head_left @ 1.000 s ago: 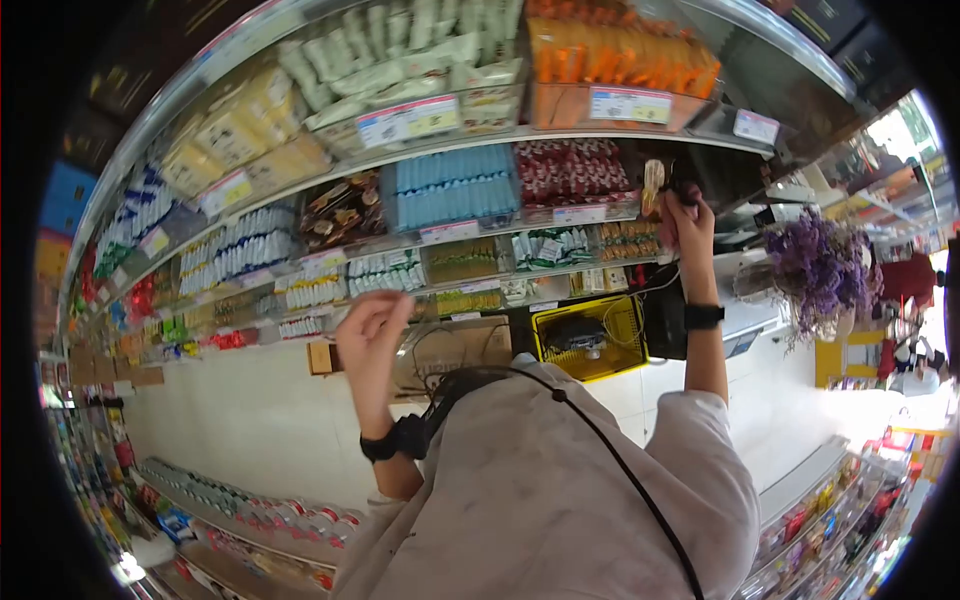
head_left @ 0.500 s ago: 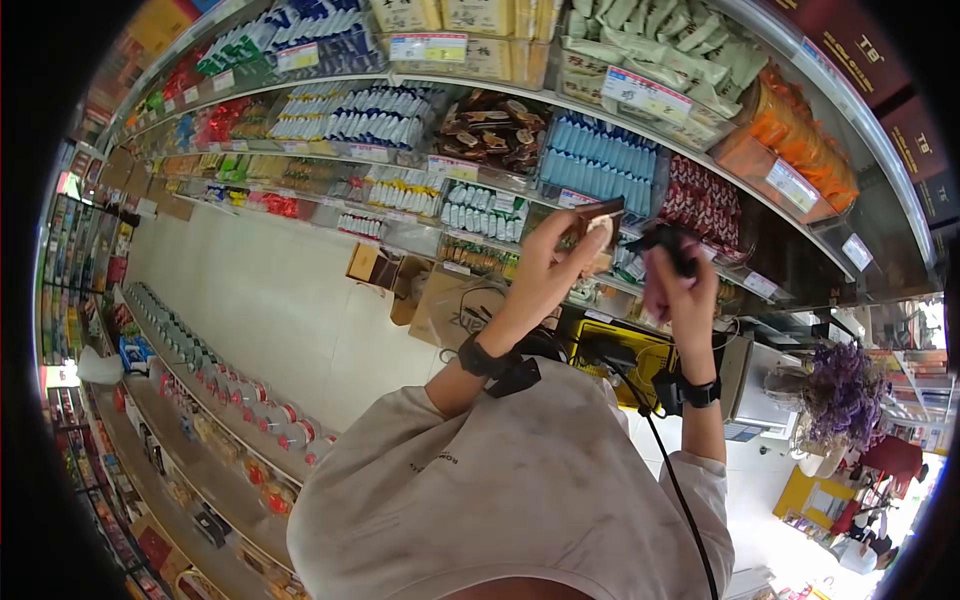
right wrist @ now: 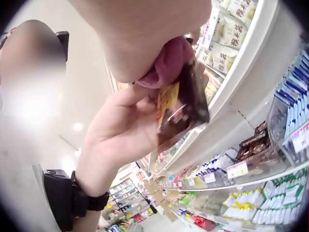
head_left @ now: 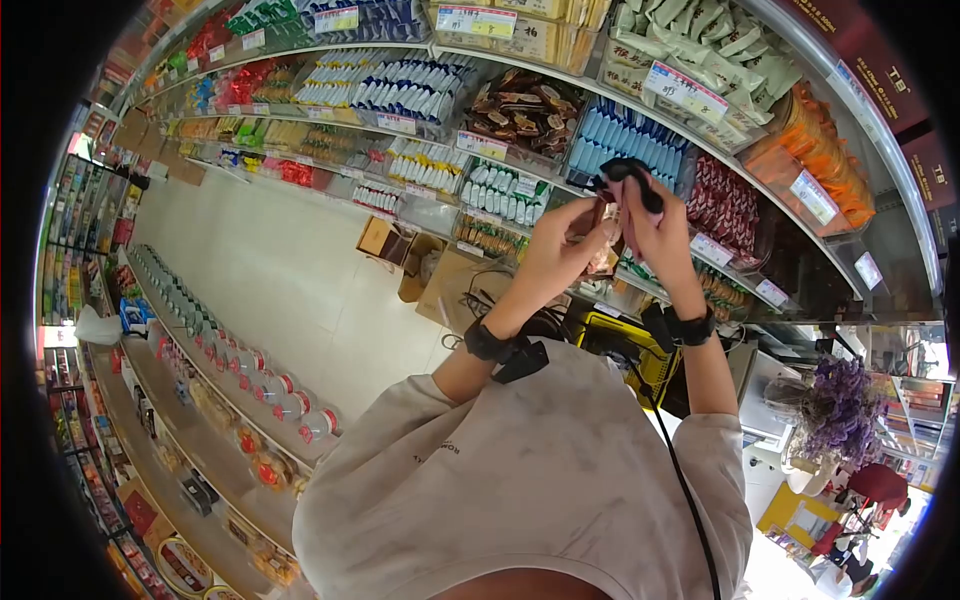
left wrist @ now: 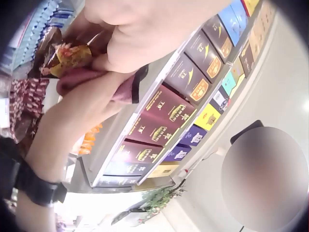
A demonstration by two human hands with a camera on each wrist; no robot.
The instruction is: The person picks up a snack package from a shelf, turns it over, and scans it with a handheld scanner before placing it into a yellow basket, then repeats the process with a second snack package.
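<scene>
In the head view my left hand [head_left: 552,248] grips a small brown snack packet [right wrist: 195,99], whose clear and yellow printed front shows in both wrist views. My right hand [head_left: 662,238] holds a mauve cloth [right wrist: 170,64] with a black part [head_left: 636,182], bunched in its fingers. The two hands meet in front of the shelves, and the cloth lies against the packet. In the left wrist view the packet's yellow patch [left wrist: 73,59] shows between the hands, just above the cloth. Fingers hide part of both things.
Shelves of wrapped snacks in clear bins curve around ahead, with blue packets [head_left: 625,140], dark red packets [head_left: 718,205] and brown ones [head_left: 527,108]. Below the hands stands a yellow basket [head_left: 655,375]. A cable [head_left: 672,465] runs down the shirt. Purple flowers [head_left: 845,405] stand at right.
My left hand, earlier raised without anything, took hold of the brown packet. My right hand came away from the shelf with the cloth and moved in against the packet. The head view swung leftward.
</scene>
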